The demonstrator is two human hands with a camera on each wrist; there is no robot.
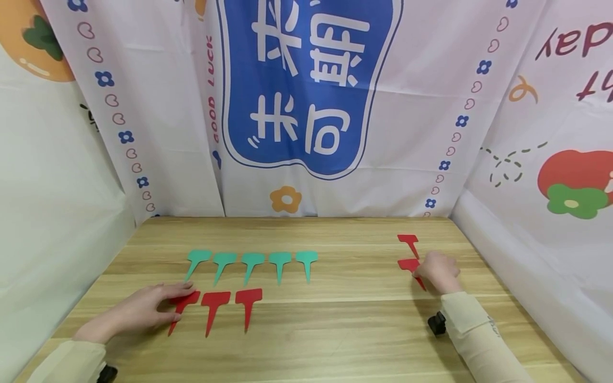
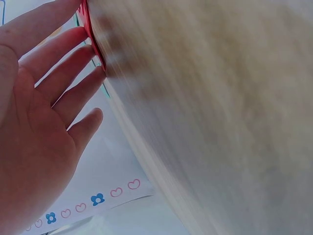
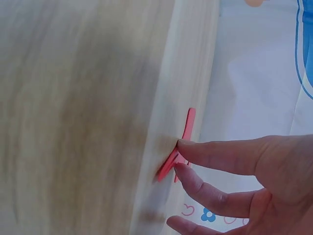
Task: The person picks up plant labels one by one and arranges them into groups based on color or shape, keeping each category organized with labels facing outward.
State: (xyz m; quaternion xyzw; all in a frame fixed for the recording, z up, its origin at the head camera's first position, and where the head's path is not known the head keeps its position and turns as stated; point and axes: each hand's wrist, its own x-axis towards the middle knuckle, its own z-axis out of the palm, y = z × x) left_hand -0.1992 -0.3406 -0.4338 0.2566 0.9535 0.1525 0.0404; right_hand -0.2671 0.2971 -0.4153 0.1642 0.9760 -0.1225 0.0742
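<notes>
On the left of the table in the head view, my left hand (image 1: 141,309) rests with straight fingers on the leftmost red T-shaped plant label (image 1: 187,299). In the left wrist view its fingertips touch the red label's edge (image 2: 93,36). Beside it lie a second red label (image 1: 215,299) and a third red label (image 1: 249,297). At the right, my right hand (image 1: 438,271) pinches another red plant label (image 1: 408,264) between thumb and finger; the right wrist view shows this label (image 3: 167,165) tilted. Just behind it lies one more red label (image 1: 408,239).
Several green T-shaped labels (image 1: 253,259) lie in a row behind the left red ones. The wooden table (image 1: 335,340) is bounded at the back by a printed white cloth (image 1: 182,175), with cloth walls at both sides. A black strap piece (image 1: 437,323) sits at the right wrist.
</notes>
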